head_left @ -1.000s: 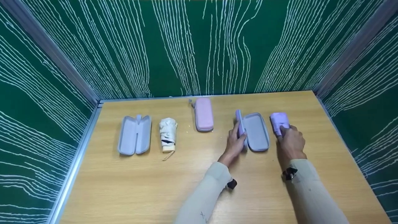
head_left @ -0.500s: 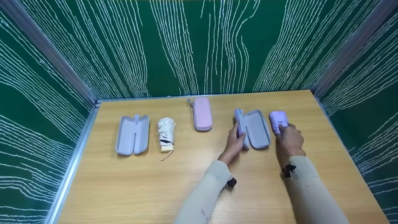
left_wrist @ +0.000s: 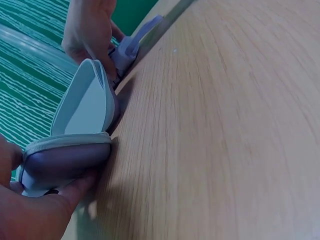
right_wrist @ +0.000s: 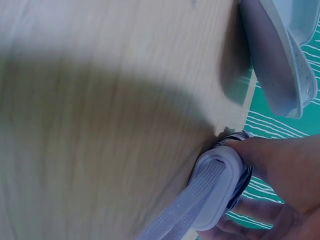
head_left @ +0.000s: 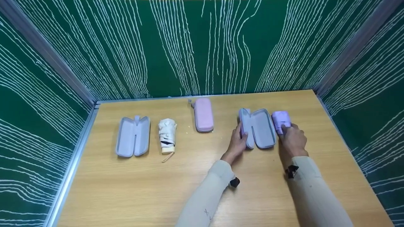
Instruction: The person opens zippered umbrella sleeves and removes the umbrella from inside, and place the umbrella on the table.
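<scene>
My left hand [head_left: 236, 143] holds the outer side of one half of an open purple zip case [head_left: 264, 129] with a grey lining. In the left wrist view, fingers and thumb lie against that half's purple shell [left_wrist: 70, 162]. To the right of the case, my right hand [head_left: 295, 140] grips a folded purple umbrella [head_left: 281, 118] lying on the table. The right wrist view shows thumb and fingers around its end, where a pale handle [right_wrist: 215, 200] carries a strap [right_wrist: 175, 215]. The umbrella lies close beside the case, outside it.
A second case [head_left: 133, 137] lies open at the left, beside a folded cream umbrella [head_left: 167, 135]. A pink zipped case [head_left: 204, 115] lies farther back, near the table's rear edge. Green walls with white lines [head_left: 221, 47] stand around the wooden table [head_left: 142, 189].
The case's left half has tilted outward, so its lining now shows more. The whole scene has drifted slightly left in the head view. The right hand keeps its hold on the umbrella.
</scene>
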### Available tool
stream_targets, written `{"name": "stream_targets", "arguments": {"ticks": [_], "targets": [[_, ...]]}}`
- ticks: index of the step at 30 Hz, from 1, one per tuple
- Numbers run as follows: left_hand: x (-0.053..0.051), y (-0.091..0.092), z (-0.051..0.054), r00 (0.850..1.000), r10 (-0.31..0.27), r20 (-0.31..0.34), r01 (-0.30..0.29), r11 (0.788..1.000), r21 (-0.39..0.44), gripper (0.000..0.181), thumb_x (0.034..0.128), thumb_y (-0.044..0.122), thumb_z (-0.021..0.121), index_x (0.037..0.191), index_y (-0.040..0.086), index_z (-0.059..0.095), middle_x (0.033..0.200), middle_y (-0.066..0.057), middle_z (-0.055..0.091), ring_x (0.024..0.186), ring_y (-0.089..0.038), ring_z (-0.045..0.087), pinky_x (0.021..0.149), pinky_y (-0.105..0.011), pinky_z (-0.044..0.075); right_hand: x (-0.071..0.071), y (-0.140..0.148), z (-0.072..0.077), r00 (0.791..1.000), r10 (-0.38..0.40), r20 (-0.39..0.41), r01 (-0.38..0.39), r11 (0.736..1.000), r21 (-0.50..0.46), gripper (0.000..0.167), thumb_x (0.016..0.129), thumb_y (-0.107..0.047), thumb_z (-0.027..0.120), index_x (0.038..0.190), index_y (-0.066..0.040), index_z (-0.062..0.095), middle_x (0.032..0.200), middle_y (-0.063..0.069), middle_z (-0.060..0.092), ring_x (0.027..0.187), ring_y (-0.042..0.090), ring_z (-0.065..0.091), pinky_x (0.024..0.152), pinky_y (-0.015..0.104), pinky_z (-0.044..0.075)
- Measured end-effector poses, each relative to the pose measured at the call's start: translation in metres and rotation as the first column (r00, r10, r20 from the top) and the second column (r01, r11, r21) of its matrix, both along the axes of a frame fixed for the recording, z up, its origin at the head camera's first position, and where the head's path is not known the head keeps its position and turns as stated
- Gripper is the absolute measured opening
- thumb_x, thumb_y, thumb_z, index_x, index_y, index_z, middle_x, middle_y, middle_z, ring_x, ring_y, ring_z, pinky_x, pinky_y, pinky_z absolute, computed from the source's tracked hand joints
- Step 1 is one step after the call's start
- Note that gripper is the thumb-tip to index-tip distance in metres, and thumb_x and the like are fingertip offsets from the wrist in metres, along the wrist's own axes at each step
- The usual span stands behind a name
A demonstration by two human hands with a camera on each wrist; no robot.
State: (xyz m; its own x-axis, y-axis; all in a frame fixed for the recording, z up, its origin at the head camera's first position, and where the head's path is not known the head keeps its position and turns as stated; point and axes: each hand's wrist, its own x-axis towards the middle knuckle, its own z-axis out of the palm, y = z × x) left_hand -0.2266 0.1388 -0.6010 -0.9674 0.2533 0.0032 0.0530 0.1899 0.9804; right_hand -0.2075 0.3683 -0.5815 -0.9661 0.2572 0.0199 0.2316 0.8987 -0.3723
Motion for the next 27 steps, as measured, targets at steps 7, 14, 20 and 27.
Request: {"name": "stream_targets", "arguments": {"ticks": [7, 14, 20, 27], "targets": [[-0.001, -0.004, -0.002, 1.0, 0.006, 0.006, -0.006, 1.0, 0.015, 0.058, 0.1105, 0.006, 0.043, 0.165, -0.001, 0.027, 0.161, -0.027, 0.039, 0.153, -0.038, 0.037, 0.128, -0.043, 0.028, 0.0, -0.003, -0.001, 0.999, 0.003, -0.034, -0.003, 1.0, 0.002, 0.04, 0.107, -0.018, 0.06, 0.138, 0.008, 0.062, 0.134, 0.04, 0.057, 0.109, 0.065, 0.06, 0.082, 0.073, 0.053], [0.001, -0.008, -0.005, 0.998, 0.057, -0.007, -0.056, 0.998, 0.038, 0.057, 0.1104, 0.007, 0.044, 0.164, -0.001, 0.029, 0.162, -0.026, 0.038, 0.153, -0.036, 0.036, 0.126, -0.042, 0.03, 0.001, -0.007, -0.005, 0.999, 0.007, -0.046, -0.007, 1.0, 0.012, 0.039, 0.105, -0.015, 0.063, 0.139, 0.004, 0.063, 0.131, 0.037, 0.059, 0.107, 0.064, 0.061, 0.08, 0.072, 0.054], [0.01, -0.013, -0.002, 0.993, 0.094, -0.075, -0.097, 0.995, -0.033, 0.055, 0.1096, 0.008, 0.049, 0.162, 0.001, 0.035, 0.154, -0.023, 0.046, 0.138, -0.036, 0.055, 0.115, -0.038, 0.047, 0.003, -0.005, 0.0, 0.998, -0.026, 0.063, 0.027, 1.0, -0.015, 0.047, 0.108, -0.012, 0.06, 0.151, 0.003, 0.051, 0.14, 0.037, 0.052, 0.118, 0.06, 0.057, 0.09, 0.07, 0.053], [0.016, -0.034, 0.002, 0.985, 0.127, -0.119, -0.138, 0.987, -0.085, 0.055, 0.1088, 0.01, 0.052, 0.162, 0.003, 0.037, 0.158, -0.02, 0.045, 0.141, -0.037, 0.052, 0.115, -0.041, 0.047, 0.003, -0.005, 0.0, 0.994, -0.053, 0.097, 0.058, 0.997, -0.049, 0.05, 0.109, -0.015, 0.057, 0.156, 0.002, 0.046, 0.145, 0.036, 0.048, 0.123, 0.058, 0.052, 0.097, 0.07, 0.05]]}}
